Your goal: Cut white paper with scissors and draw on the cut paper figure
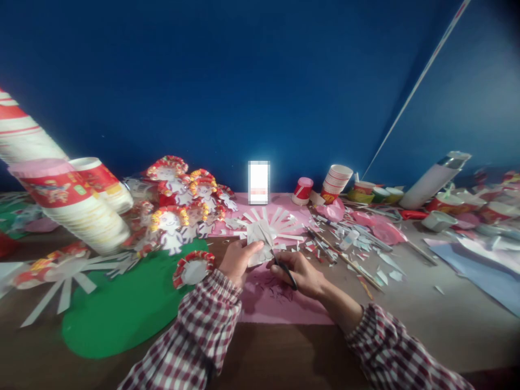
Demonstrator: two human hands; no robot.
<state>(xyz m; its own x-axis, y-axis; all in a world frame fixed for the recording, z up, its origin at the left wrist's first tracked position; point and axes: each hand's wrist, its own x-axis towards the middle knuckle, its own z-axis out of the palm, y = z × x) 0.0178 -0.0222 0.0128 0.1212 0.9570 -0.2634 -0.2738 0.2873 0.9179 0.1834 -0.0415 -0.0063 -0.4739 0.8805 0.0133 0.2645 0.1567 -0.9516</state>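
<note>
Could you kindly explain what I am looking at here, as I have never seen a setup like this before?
Of course. There is no machine here: a person works with two bare hands, wearing checked sleeves. The single picture comes from a camera on that person's head, looking forward and down, so the hands appear as the wearer sees them.

The left hand holds a small piece of paper. The right hand holds scissors, with the blades up against the paper; whether they are cutting is hard to tell.

On the table lie a pink sheet below the hands and a green sheet to the left. Paper figures and stacked cups stand farther left, with scraps on the right.
</note>
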